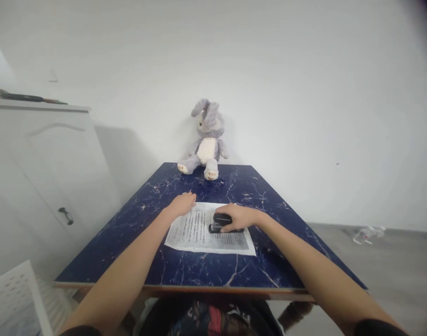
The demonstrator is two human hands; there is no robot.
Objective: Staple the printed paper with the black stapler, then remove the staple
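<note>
A printed sheet of paper [196, 233] lies on the dark blue marbled table [140, 261], its lines of text running across the page. At the sheet's far left corner rests my left hand [183, 204], fingers stretched out along the edge and touching the paper. My right hand [238, 216] is closed around a black stapler [222, 219] over the right part of the sheet. The stapler lies on its long side to the table, its front pointing left; the palm and fingers hide its rear.
A grey plush rabbit [208, 144] sits at the table's far edge against the white wall. On the left stands a white cabinet [52, 163] with a brush [28, 97] on top. A clear plastic item [369, 234] lies on the floor to the right.
</note>
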